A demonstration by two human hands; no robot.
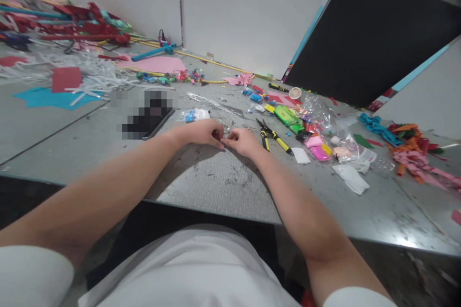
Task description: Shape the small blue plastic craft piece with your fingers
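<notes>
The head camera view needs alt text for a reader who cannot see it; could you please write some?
Two bare hands, left hand and right hand, meet fingertip to fingertip over a grey textured table, pinching something too small to identify. Yellow-and-black-handled pliers lie just right of them, beside clear plastic bags and bright foam scraps.

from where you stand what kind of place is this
Probably a craft or hobby workspace. The grey table is strewn with coloured paper scraps, clay packs and pliers, and both hands, left hand and right hand, pinch something too small to tell.
</notes>
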